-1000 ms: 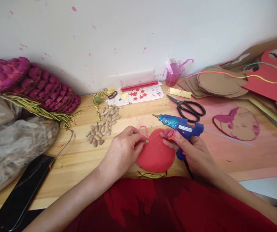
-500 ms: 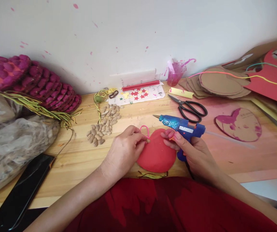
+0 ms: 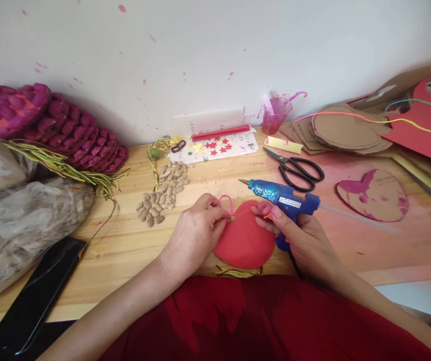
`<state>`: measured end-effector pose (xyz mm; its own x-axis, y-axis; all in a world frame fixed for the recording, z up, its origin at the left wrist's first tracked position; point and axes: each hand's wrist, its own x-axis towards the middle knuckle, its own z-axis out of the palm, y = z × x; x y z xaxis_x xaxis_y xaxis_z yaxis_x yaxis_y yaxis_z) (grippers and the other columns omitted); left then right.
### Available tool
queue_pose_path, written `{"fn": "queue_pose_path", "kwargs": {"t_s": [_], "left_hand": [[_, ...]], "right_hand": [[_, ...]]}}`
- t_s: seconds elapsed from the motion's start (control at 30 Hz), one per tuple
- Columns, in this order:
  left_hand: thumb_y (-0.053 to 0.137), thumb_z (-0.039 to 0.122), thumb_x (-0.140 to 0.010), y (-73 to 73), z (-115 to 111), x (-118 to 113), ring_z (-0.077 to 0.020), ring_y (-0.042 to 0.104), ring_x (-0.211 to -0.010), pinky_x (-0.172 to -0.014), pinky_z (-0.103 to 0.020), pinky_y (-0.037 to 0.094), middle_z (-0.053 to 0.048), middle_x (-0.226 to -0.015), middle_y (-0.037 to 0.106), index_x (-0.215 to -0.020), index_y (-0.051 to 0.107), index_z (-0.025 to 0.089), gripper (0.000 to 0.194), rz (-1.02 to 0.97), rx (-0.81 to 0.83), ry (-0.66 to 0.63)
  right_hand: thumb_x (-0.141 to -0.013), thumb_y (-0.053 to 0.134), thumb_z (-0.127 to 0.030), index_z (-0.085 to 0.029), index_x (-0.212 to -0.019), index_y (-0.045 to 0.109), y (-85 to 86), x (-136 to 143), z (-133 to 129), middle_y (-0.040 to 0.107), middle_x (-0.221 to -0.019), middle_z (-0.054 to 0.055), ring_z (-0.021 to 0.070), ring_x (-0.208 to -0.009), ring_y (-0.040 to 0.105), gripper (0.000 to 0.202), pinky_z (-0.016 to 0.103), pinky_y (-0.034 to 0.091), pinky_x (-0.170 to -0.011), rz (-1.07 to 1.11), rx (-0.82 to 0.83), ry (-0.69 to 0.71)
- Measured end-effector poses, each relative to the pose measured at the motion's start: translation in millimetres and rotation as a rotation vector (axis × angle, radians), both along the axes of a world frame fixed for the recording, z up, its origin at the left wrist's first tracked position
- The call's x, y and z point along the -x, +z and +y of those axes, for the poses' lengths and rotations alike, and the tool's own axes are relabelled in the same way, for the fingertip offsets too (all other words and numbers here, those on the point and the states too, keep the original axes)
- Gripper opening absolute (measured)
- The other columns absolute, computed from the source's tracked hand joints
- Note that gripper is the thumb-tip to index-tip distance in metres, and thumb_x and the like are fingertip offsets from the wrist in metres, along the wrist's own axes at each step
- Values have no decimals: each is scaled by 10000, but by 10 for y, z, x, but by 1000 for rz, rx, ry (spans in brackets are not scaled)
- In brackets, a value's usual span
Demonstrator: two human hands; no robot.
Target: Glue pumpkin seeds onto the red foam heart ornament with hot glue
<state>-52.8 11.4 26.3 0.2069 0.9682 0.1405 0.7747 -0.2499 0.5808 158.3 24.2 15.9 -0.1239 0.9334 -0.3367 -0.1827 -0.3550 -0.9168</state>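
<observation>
A red heart [image 3: 245, 240] lies on the wooden table in front of my body, with a pink cord loop [image 3: 226, 196] at its upper left edge. My left hand [image 3: 200, 228] pinches a small tan piece [image 3: 232, 218] at the heart's notch, beside the loop. The blue glue gun [image 3: 275, 193] is held in my right hand [image 3: 294, 225], its nozzle pointing left above the heart. Thumb and index finger of that hand are near a small orange bit over the heart's right side. Green-yellow strings [image 3: 240, 272] stick out below the heart.
Peanuts [image 3: 170, 185] lie left of centre. Black scissors [image 3: 300, 170] and a painted cardboard heart [image 3: 373, 195] are at right. Behind are a star sheet [image 3: 241, 146] and a pink-stained cup [image 3: 273, 115]. Purple peanut-covered pieces [image 3: 68, 125], a plastic bag [image 3: 31, 225] and a phone [image 3: 38, 296] are at left.
The whole view has shifted very slightly. Both hands keep the same hold and place over the red heart.
</observation>
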Motion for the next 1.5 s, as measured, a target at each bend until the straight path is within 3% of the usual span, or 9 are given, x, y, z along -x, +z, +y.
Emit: {"fn": "queue_pose_path", "kwargs": {"t_s": [0.13,0.3,0.47,0.93,1.5], "left_hand": [[629,124,-887,-9,-19,12,-142,625,-837,-759,-270,513,-39,-963,613,-952,744,209,157,-32,0,10],[596,25,-864,-25,-159,70,-139,619,-881,-799,-273,527,-50,-1018,592,-1132,673,198,328,-150,0,75],[613,23,-851,-72,-263,41,-138,606,-906,-815,-271,527,-45,-1037,577,-1084,679,208,305,-189,-65,138],[621,126,-895,-196,-202,-100,-174,611,-876,-794,-324,507,-46,-928,640,-991,729,198,161,-112,-178,137],[576,149,-918,-190,-203,-115,-190,583,-874,-775,-335,518,-67,-913,604,-916,714,176,140,-6,-215,85]], "right_hand": [[-780,777,-468,-241,-988,760,4,13,7,761,-1083,48,227,-1057,694,308,320,596,-905,-2,17,-22],[-795,769,-458,-235,-1013,754,-16,-6,-5,758,-1080,48,228,-1080,686,312,318,588,-928,22,2,-11],[-801,763,-464,-230,-987,760,-44,-12,-8,757,-1070,48,217,-1048,693,299,305,595,-907,5,-10,7],[-801,763,-461,-245,-969,765,-73,-18,-12,758,-1047,33,199,-1023,688,274,304,585,-909,24,-18,33],[-778,776,-470,-247,-949,757,-56,1,-1,753,-1000,36,206,-972,698,282,326,594,-862,-25,-32,35]]}}
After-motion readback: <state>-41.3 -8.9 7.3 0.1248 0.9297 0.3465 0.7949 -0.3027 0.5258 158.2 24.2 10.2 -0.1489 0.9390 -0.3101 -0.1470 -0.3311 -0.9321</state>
